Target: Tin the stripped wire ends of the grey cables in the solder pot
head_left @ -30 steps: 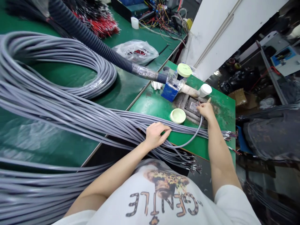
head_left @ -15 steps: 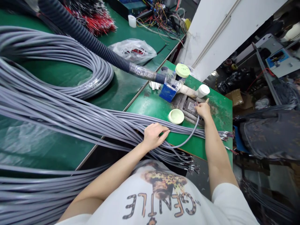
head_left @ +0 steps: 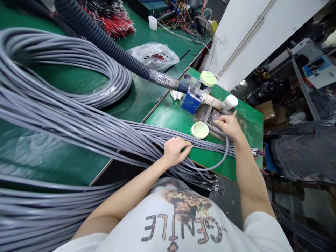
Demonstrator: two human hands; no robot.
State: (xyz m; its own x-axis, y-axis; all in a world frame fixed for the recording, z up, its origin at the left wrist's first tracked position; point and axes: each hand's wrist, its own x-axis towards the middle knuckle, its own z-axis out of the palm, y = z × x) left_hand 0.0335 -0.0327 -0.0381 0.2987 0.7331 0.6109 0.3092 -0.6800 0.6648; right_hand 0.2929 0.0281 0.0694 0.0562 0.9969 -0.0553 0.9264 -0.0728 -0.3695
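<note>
My left hand [head_left: 175,151] rests on a thick bundle of grey cables [head_left: 110,133] at the bench edge, fingers curled over the strands. My right hand [head_left: 229,125] pinches the end of one grey cable [head_left: 222,159], which loops back toward the bundle. It holds that stripped end over a dark metal tray [head_left: 213,118] set in the green bench top. A pale green lid [head_left: 200,130] lies just left of the tray. A small wooden stick shows behind my right fingers.
A black corrugated hose [head_left: 105,43] runs down to a blue block [head_left: 190,102]. A green-capped jar [head_left: 207,79] and a white cap [head_left: 231,102] stand behind the tray. A plastic bag [head_left: 154,56], red wires [head_left: 115,22] and a white pillar [head_left: 244,31] lie beyond. Cable coils fill the left.
My right hand has shifted slightly left over the tray and the cable loop hangs lower toward the bench edge. My left hand stays on the bundle.
</note>
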